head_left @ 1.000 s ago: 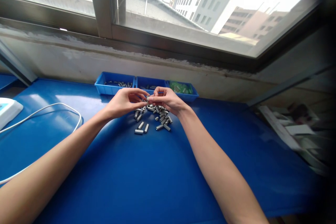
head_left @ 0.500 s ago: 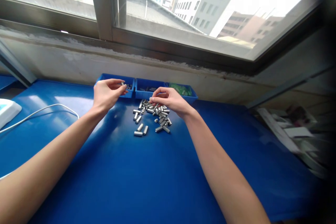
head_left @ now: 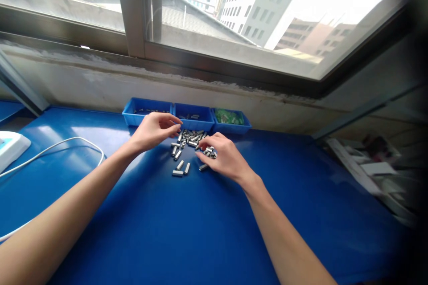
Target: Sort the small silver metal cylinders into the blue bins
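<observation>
A loose pile of small silver metal hex standoffs [head_left: 193, 138] lies on the blue tabletop. My left hand [head_left: 155, 131] is at the pile's left edge, in front of the left blue bin [head_left: 133, 119]. Its thumb and index finger are a little apart, and I see nothing between them. My right hand [head_left: 225, 156] reaches over the pile's right side, thumb and forefinger spread around some pieces and hiding part of the heap. Several standoffs [head_left: 178, 173] lie nearer to me, apart from the rest.
Behind the pile stand a middle blue bin [head_left: 194, 124] with metal parts and a right blue bin [head_left: 234, 129] with a green bag. A white device [head_left: 13, 147] with a white cable [head_left: 60, 143] lies at left. A window frame [head_left: 214, 64] rises behind.
My left hand has moved right, from over the left bin to the pile, and the small metal piece no longer shows in its fingers. My right hand has come nearer and lower over the pile.
</observation>
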`<state>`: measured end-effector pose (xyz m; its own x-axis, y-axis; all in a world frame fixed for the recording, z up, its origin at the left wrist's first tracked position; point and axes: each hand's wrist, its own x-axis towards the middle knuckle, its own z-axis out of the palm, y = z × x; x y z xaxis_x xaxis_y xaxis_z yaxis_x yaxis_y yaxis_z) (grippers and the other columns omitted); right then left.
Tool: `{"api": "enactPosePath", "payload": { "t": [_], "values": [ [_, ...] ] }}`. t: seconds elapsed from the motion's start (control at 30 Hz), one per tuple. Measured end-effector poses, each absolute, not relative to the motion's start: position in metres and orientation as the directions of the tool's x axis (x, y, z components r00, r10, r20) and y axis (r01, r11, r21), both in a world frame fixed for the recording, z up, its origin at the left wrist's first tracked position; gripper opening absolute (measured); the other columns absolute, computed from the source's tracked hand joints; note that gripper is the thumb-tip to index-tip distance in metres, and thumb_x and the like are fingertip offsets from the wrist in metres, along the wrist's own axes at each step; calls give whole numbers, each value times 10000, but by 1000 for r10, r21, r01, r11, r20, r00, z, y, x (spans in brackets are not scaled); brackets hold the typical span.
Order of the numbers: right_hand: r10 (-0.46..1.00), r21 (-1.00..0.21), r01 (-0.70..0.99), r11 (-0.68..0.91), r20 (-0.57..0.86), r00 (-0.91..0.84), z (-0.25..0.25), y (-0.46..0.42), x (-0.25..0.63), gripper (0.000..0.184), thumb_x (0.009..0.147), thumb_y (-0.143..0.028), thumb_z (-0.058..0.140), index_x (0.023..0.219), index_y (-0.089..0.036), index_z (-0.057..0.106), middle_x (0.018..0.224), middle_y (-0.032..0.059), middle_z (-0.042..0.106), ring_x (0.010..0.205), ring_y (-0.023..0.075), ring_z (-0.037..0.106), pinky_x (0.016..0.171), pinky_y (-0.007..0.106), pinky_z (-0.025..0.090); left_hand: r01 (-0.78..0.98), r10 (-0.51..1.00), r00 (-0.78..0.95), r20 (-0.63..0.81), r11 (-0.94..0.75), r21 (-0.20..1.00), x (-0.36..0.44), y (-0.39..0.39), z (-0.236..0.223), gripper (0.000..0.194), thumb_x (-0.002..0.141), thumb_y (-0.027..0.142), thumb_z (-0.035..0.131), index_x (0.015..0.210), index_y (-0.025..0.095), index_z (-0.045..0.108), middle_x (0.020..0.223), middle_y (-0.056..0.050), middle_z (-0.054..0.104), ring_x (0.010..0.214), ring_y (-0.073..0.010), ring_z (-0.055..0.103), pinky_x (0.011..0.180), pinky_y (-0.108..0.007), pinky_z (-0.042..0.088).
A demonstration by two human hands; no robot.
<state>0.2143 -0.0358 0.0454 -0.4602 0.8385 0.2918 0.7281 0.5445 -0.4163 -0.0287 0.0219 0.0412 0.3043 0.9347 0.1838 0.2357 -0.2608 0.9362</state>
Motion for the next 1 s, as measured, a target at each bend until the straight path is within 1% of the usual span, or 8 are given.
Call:
{"api": "enactPosePath", "payload": {
  "t": [0.2,0.37,0.43,0.5,0.6,0.73,0.87,1.0],
  "values": [
    [817,-377,725,576,300,-493,37,-34,219,92,869,-177,697,953,-214,700,896,41,749,893,227,579,837,371,492,314,881,448,148,-310,897,-22,17,37,327,831,427,702,1000,155,770,889,-70,794,848,-246,763,771,-304,600],
    [873,-572,660,487,340,-350,33,-33,216,55,860,-191,704,891,-230,727,863,26,754,845,201,640,771,332,513,300,883,441,160,-313,901,-22,18,34,323,853,421,680,1018,156,761,881,-65,791,833,-238,760,758,-293,593],
    [909,-710,568,417,344,-237,31,-31,213,47,860,-258,716,887,-221,730,867,30,756,801,188,673,754,321,529,300,885,436,162,-313,901,-22,18,33,323,858,417,674,1028,156,758,876,-65,788,825,-235,757,752,-293,592],
    [942,-848,411,334,313,-121,28,-28,212,145,836,-336,748,899,-207,725,869,41,758,784,190,699,741,314,547,301,882,443,158,-313,901,-21,17,33,331,862,413,669,1056,158,751,872,-64,785,819,-232,753,750,-294,592],
    [974,-963,161,217,225,28,25,-24,209,267,749,-381,830,901,-192,719,845,48,755,768,192,710,722,305,560,291,869,471,151,-315,903,-17,14,34,357,867,398,669,1132,167,731,905,-65,782,823,-222,747,749,-290,590],
    [984,-987,-116,114,96,151,27,-22,205,300,670,-337,889,873,-188,726,827,28,748,744,159,702,760,294,569,233,848,496,184,-335,913,-11,7,39,413,854,383,697,1210,172,693,983,-70,773,854,-207,737,753,-273,586],
    [991,-952,-302,40,0,131,30,-24,198,296,624,-294,916,837,-196,735,818,7,743,751,140,700,814,292,575,154,831,499,245,-363,919,-4,1,44,468,833,388,740,1236,160,674,1001,-78,763,878,-202,735,799,-281,595],
    [995,-920,-392,-10,-46,83,30,-28,188,281,619,-280,918,823,-195,745,831,8,748,772,137,704,832,287,579,124,829,468,306,-404,906,1,-3,46,355,827,390,760,1089,152,734,957,-75,771,860,-197,741,820,-282,599]
  ]
}}
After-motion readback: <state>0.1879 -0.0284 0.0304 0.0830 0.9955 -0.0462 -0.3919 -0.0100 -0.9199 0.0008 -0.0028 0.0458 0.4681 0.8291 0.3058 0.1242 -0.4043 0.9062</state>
